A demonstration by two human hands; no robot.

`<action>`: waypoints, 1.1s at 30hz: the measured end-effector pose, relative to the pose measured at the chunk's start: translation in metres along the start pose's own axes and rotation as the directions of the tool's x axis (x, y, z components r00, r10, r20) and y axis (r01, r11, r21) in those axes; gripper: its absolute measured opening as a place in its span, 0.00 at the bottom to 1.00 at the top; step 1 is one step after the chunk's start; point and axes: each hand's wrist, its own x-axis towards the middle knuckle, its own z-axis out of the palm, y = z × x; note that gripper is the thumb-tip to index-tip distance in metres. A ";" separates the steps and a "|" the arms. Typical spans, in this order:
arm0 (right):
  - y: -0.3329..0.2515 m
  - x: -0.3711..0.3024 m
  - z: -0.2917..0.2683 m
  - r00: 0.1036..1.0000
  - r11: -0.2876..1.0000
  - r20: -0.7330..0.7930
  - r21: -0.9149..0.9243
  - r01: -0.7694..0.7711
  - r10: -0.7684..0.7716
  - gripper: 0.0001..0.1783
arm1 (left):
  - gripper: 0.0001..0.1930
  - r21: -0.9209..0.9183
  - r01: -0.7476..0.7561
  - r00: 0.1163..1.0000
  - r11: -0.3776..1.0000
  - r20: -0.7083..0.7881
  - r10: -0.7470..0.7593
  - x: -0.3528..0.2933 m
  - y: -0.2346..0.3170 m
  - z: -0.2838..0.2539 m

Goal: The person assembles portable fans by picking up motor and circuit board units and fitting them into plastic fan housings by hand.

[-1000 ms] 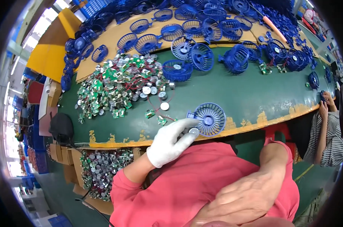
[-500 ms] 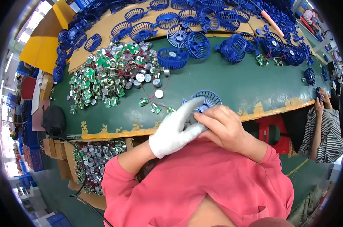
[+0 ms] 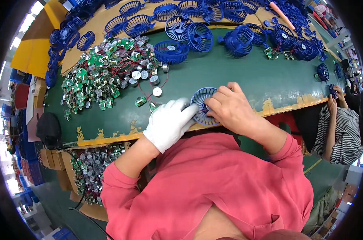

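Observation:
A blue plastic fan cage (image 3: pixel 201 95) is held at the table's front edge, its ribbed bowl facing up toward me. My left hand (image 3: pixel 168 123), in a white glove, is closed on the cage's left side. My bare right hand (image 3: pixel 232 109) reaches over the right side with its fingers curled into the cage's middle. What those fingertips pinch is hidden, though a bit of dark wire shows near them. Just beyond my left hand lie a small round motor (image 3: pixel 157 92) with red wires and a little green circuit board (image 3: pixel 140 101).
A heap of wired motors and green circuit boards (image 3: pixel 95 78) covers the table's left. Many blue fan cages (image 3: pixel 171 53) lie toward the back, some on cardboard. A cardboard box of motors (image 3: pixel 95 172) stands below the edge. At the right, a person in striped clothing (image 3: pixel 341 134) handles a blue part.
The cage has turned so its bowl faces up, and it shows more fully. My right hand has moved from beside the left hand to over the cage. The whole view has shifted slightly.

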 end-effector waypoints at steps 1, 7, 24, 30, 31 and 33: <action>0.000 0.002 0.000 1.000 1.000 0.003 0.002 0.002 -0.002 0.16 | 0.20 0.046 -0.029 1.000 0.999 -0.004 0.029 -0.002 -0.001 0.001; 0.007 0.011 0.004 0.985 0.995 0.144 0.003 0.095 -0.094 0.07 | 0.17 0.085 -0.051 0.997 0.995 -0.048 0.055 -0.002 -0.002 -0.002; 0.030 0.003 -0.009 0.987 0.996 -0.163 0.086 0.022 -0.008 0.21 | 0.11 -0.154 0.323 0.858 0.934 -0.369 -0.357 0.009 -0.055 -0.039; 0.117 0.009 -0.034 0.892 0.884 -0.434 -0.358 -0.302 0.129 0.31 | 0.12 0.151 0.360 0.927 0.921 -0.168 -0.335 0.020 -0.087 -0.026; 0.133 0.011 -0.034 0.890 0.877 -0.437 -0.369 -0.309 0.129 0.31 | 0.13 0.187 0.360 0.930 0.914 -0.148 -0.336 0.023 -0.088 -0.027; 0.160 0.011 -0.029 0.958 0.851 -0.282 -0.487 -0.195 0.058 0.35 | 0.13 0.222 0.352 0.935 0.909 -0.132 -0.329 0.026 -0.083 -0.028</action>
